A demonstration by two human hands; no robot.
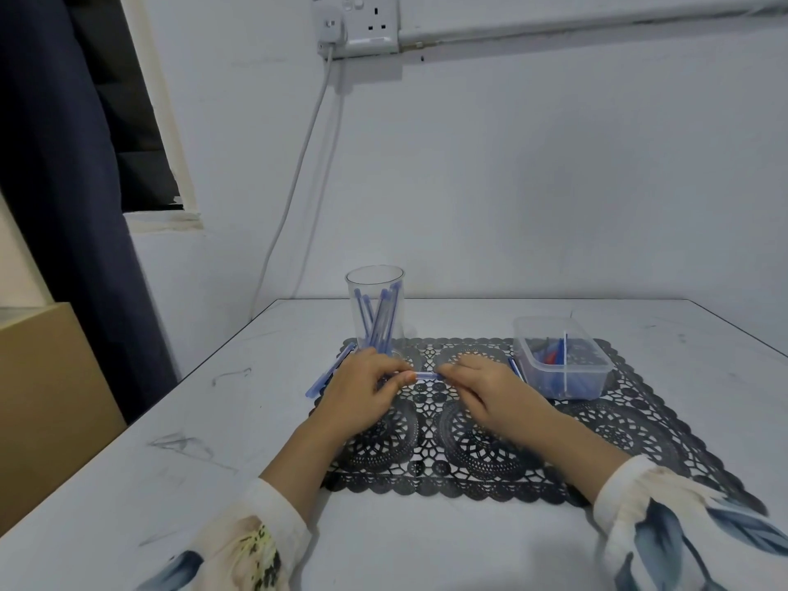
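The left hand (362,390) and right hand (484,390) met over the black lace mat (469,458), each curled round one end of a blue pen (426,375) held level between them just above the mat. Only a short middle stretch of the pen showed between the thumbs. Both ends were buried in the fingers, so it could not be told whether it had a cap or a tip. The left thumb lay pressed along the barrel, and the right fingertips were mostly hidden behind the knuckles. Just behind the left hand stood a clear cup (375,279) on the mat's far edge, with other pens (379,322) leaning inside it. The hand covered the cup's base. Loose pens (330,373) lay slanted off the mat's left edge, their near ends partly behind the left hand and too blurred to count. Near the right hand sat a clear tub (563,368) with a divider, and the blue and red bits in it were hard to make out. A stray pen (516,368) lay against its left wall. The worktop (213,420) was pale and scuffed. Patterned sleeves (665,518) were cut off at the bottom edge of the view, and the socket (371,23) at the top.
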